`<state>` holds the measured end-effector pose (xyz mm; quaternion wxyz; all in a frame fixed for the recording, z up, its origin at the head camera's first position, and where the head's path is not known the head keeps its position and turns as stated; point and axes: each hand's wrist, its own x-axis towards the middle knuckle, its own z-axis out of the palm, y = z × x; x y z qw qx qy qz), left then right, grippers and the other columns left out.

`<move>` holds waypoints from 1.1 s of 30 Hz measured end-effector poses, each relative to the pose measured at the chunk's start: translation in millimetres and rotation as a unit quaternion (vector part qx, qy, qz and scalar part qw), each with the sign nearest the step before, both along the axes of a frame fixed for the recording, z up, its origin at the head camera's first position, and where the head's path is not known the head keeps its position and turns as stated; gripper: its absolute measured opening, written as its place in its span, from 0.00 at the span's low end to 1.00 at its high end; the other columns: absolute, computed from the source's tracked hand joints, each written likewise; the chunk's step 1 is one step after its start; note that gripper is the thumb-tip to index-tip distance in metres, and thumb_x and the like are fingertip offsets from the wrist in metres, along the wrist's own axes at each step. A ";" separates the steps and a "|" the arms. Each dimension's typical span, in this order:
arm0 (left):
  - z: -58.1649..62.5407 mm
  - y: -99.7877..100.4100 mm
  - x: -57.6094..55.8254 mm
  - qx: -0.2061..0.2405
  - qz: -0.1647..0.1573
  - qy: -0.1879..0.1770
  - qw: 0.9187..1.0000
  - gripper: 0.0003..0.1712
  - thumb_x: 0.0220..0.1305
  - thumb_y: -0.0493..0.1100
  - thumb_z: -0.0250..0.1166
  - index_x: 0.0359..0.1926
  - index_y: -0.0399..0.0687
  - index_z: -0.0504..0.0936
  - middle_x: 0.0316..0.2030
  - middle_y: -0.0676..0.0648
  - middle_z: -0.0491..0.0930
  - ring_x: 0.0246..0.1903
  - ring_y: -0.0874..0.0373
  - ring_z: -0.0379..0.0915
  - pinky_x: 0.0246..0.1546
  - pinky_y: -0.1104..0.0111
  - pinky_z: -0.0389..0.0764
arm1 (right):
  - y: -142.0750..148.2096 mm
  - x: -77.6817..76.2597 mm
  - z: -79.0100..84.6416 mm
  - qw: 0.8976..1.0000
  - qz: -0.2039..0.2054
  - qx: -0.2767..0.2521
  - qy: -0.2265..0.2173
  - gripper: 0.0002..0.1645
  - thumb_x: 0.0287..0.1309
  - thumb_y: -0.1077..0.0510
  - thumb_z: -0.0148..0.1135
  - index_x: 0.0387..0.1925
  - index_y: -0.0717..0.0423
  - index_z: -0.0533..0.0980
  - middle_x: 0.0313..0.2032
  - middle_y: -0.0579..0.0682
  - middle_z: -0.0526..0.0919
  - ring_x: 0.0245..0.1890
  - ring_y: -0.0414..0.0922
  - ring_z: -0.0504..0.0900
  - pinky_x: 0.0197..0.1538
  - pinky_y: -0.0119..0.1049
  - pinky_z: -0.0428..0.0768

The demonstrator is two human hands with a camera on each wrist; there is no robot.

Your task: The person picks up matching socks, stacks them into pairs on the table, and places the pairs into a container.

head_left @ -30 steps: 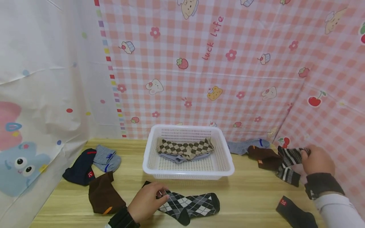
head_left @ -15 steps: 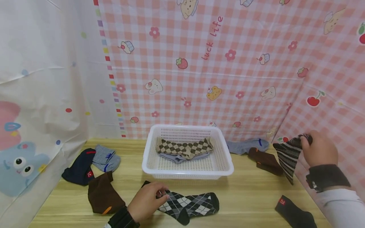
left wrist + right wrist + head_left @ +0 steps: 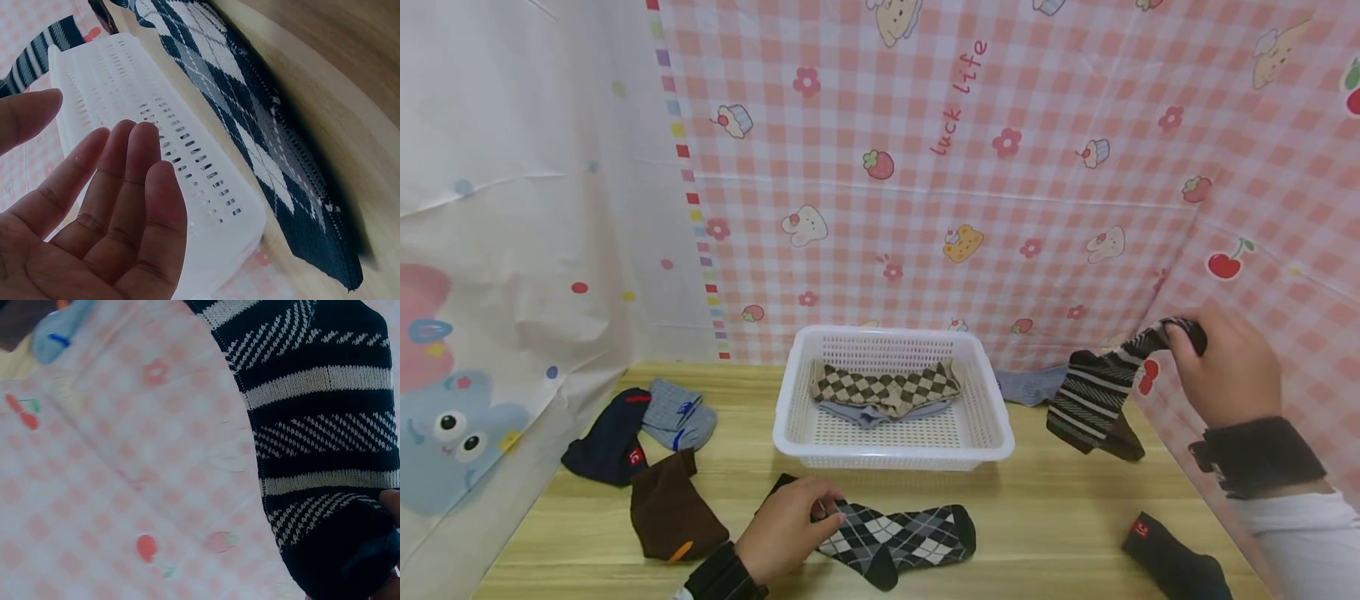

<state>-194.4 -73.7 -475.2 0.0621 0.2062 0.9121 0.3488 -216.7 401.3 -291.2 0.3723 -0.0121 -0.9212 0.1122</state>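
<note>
In the head view my right hand [image 3: 1232, 362] pinches a black-and-grey striped sock [image 3: 1093, 396] by one end. The rest of that sock hangs down to the left, above the table. In the right wrist view the striped sock [image 3: 325, 425] fills the right side, with a fingertip at its plain dark end. My left hand [image 3: 793, 525] hovers at or rests on the left part of a black, grey and white argyle sock [image 3: 917, 537]; contact is unclear. Seen from the left wrist, the left hand [image 3: 112, 219] has relaxed fingers and holds nothing.
A white basket [image 3: 895, 454] holds a checked sock [image 3: 887, 387] over a greyish one. At left lie a navy sock [image 3: 610, 442], a grey sock [image 3: 681, 417] and a brown sock [image 3: 673, 512]. A dark grey sock [image 3: 1176, 558] lies front right; another brown sock [image 3: 1123, 442] shows behind the striped one.
My right hand has lifted the striped sock off the table at the right and swung its hanging part leftward, in front of the brown and grey socks. The left hand has stayed still.
</note>
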 end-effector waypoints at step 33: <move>1.8 22.7 8.3 0.117 -0.054 -0.020 0.992 0.32 0.59 0.56 0.67 0.62 0.51 0.73 0.52 0.48 0.78 0.50 0.57 0.75 0.43 0.68 0.79 | -144.7 46.4 57.8 0.960 0.238 0.073 0.130 0.13 0.52 0.63 0.67 0.42 0.60 0.81 0.34 0.55 0.83 0.34 0.45 0.77 0.40 0.34 0.69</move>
